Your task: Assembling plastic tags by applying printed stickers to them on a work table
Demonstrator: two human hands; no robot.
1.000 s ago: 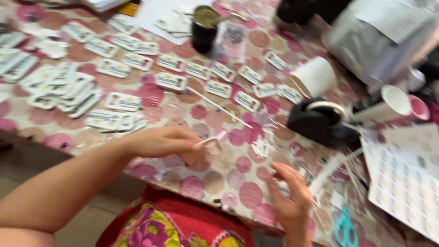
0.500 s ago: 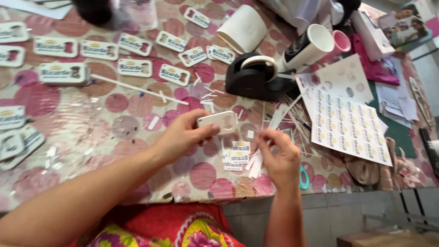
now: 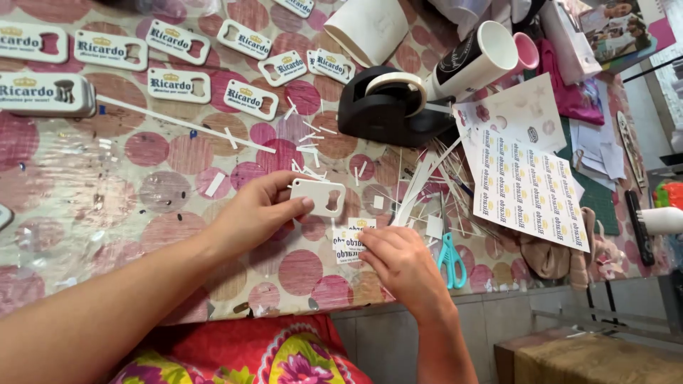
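Left hand (image 3: 252, 213) grip closed on a blank white rectangular plastic tag with a bottle-opener cutout (image 3: 317, 197), thumb on top, held just above the pink-dotted tabletop (image 3: 107, 206). Right hand (image 3: 402, 264) fingertips pinched on a small printed sticker strip (image 3: 350, 245) lying flat on the tabletop, directly below the tag. Teal-handled scissors (image 3: 449, 256) just right of the right hand, among thin white paper offcuts (image 3: 427, 178). Black tape dispenser (image 3: 388, 107) further back; printed sticker sheet (image 3: 530, 185) to the right. Finished labelled tags (image 3: 178, 85) in rows at upper left.
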